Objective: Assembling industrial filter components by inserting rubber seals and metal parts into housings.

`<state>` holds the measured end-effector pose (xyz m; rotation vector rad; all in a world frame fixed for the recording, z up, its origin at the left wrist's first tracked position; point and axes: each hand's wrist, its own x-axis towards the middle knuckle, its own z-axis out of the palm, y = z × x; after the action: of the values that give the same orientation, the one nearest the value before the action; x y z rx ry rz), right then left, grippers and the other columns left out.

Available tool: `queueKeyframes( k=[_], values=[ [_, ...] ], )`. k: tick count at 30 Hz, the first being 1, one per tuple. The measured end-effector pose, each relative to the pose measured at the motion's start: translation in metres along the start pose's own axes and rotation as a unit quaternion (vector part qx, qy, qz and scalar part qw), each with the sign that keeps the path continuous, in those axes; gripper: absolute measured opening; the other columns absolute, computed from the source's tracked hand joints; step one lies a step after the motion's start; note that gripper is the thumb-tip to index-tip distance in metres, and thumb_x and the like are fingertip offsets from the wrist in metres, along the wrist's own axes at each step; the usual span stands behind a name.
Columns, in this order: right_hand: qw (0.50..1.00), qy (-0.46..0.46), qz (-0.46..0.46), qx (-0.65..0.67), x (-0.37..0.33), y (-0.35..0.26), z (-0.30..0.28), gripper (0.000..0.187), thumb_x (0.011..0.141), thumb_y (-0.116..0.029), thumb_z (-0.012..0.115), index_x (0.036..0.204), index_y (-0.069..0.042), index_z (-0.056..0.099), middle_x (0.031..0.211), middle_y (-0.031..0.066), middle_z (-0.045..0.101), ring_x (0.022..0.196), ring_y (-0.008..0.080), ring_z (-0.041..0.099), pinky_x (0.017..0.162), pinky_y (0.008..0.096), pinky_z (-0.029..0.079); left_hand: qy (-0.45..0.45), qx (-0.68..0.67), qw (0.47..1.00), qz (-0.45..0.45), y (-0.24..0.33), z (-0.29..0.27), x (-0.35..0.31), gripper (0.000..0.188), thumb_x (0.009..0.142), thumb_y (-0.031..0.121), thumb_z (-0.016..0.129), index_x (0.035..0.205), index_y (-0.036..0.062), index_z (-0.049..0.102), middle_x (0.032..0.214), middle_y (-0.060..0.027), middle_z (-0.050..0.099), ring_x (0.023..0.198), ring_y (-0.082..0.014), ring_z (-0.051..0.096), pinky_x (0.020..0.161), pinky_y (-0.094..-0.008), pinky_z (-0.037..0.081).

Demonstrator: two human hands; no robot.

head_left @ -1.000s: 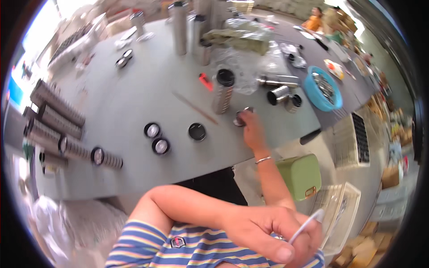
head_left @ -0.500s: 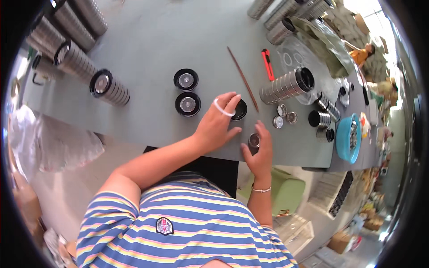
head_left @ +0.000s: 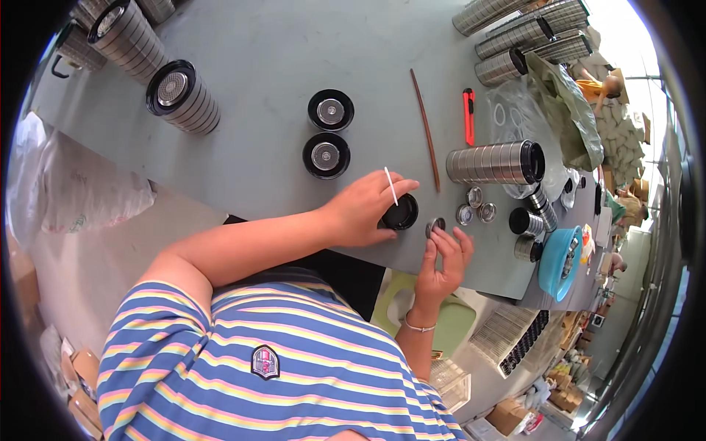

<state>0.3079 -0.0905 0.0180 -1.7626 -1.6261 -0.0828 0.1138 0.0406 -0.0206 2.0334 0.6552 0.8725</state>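
My left hand (head_left: 364,209) has its fingers and thumb closed about the near-left side of a black round cap (head_left: 401,226) on the table. A thin white ring (head_left: 390,186), seen edge-on, is around or between its fingers; which of these I cannot tell. Just right of the cap, my right hand (head_left: 443,266) pinches a small round metal disc (head_left: 431,228) between thumb and fingertips. Several similar small metal discs (head_left: 465,214) lie beyond that hand. Farther left stand two black-rimmed round pieces with metal centres, a nearer one (head_left: 326,156) and a farther one (head_left: 331,112).
A brown stick (head_left: 425,128) and a red box cutter (head_left: 469,117) lie beyond my hands. To the right are a stacked metal cylinder (head_left: 489,163), clear plastic bags (head_left: 515,110) and a blue basin (head_left: 557,264). Another ringed stack (head_left: 187,103) stands at the left.
My right hand has lifted the small metal disc and turned it upright in its fingertips. My left hand stays at the black cap, its white ring now edge-on. The whole view has shifted.
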Motion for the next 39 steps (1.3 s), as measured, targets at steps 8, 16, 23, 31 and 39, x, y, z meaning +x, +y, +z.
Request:
queueKeyframes(
  k=[8,16,23,31,39],
  values=[
    [0.985,-0.142,-0.097,-0.031,0.039,-0.025,0.025,0.009,0.095,-0.019,0.077,0.101,-0.014,0.081,0.113,-0.0020,0.080,0.135,0.0271,0.060,0.127,0.0558,0.022,-0.007,-0.031,0.999,-0.022,-0.004,0.003,0.003,0.080,0.075,0.019,0.090,0.144,0.0064,0.052,0.131,-0.0170,0.062,0.122,-0.0389,0.060,0.104,-0.0470,0.051],
    [0.966,-0.237,-0.067,-0.081,0.042,-0.045,0.014,0.027,0.098,-0.036,0.072,0.108,-0.013,0.081,0.115,-0.0001,0.079,0.147,0.0290,0.050,0.128,0.0621,0.014,0.001,-0.018,1.000,-0.011,-0.006,0.002,0.007,0.078,0.070,0.010,0.088,0.140,0.0068,0.055,0.127,-0.0159,0.062,0.118,-0.0396,0.061,0.101,-0.0466,0.052],
    [0.968,-0.216,-0.125,0.005,0.043,-0.019,0.018,0.016,0.098,-0.024,0.074,0.104,-0.009,0.077,0.106,0.0054,0.077,0.126,0.0270,0.063,0.117,0.0516,0.037,-0.024,0.007,1.000,-0.008,0.008,-0.010,0.005,0.077,0.072,0.017,0.088,0.142,0.0057,0.056,0.126,-0.0166,0.064,0.118,-0.0393,0.061,0.101,-0.0471,0.052],
    [0.913,-0.135,0.250,0.291,0.022,-0.018,0.059,0.032,0.111,-0.028,0.058,0.097,-0.001,0.066,0.078,0.0115,0.065,0.072,0.0214,0.062,0.068,0.0380,0.049,0.049,-0.007,0.991,-0.121,0.046,-0.029,-0.019,0.043,0.096,0.025,0.077,0.128,0.0017,0.063,0.119,-0.0153,0.064,0.097,-0.0324,0.067,0.083,-0.0393,0.055],
    [0.917,-0.093,0.276,0.272,0.049,-0.020,0.035,0.023,0.105,-0.022,0.067,0.111,-0.002,0.075,0.092,0.0043,0.076,0.071,0.0087,0.064,0.065,0.0264,0.050,-0.126,-0.409,0.887,-0.171,0.057,-0.064,-0.009,0.030,0.105,0.016,0.047,0.109,-0.0005,0.072,0.090,-0.0079,0.071,0.077,-0.0134,0.060,0.073,-0.0311,0.051]
  ],
)
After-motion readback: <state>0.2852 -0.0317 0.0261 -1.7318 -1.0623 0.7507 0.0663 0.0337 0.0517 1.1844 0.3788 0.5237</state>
